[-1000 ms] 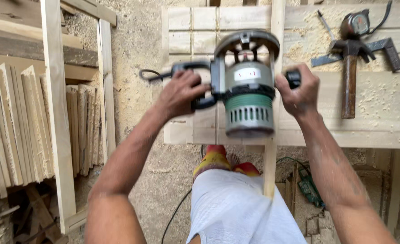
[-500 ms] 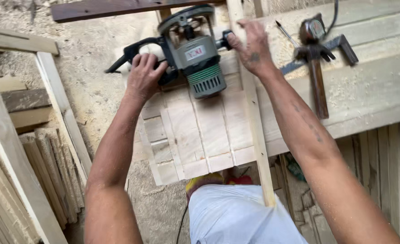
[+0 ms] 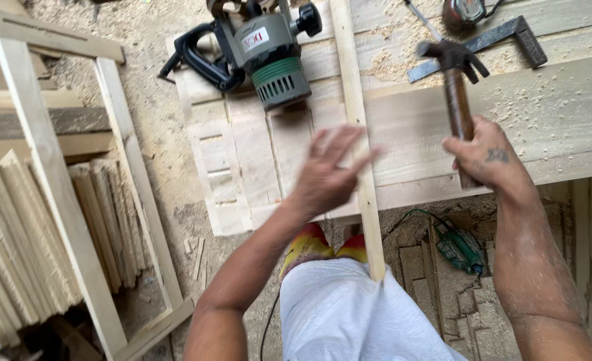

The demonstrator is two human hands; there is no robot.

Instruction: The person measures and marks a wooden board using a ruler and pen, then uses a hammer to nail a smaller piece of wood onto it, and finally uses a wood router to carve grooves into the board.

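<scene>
I see the pale slatted wooden panel [image 3: 256,160] lying flat on the sawdust-strewn workbench [image 3: 563,113], a long thin wooden strip [image 3: 356,134] laid across it. The grey-and-green electric power tool [image 3: 262,50] rests at its far end, top cut off. My right hand [image 3: 486,157] is clamped round the wooden-handled claw hammer [image 3: 458,87]; my blurred left hand [image 3: 329,170] hovers, fingers spread, over the panel.

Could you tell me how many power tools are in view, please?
2: a grey-green planer lying on the wooden panel at top, and a green drill on the ground below the bench. Others may be hidden.
</scene>
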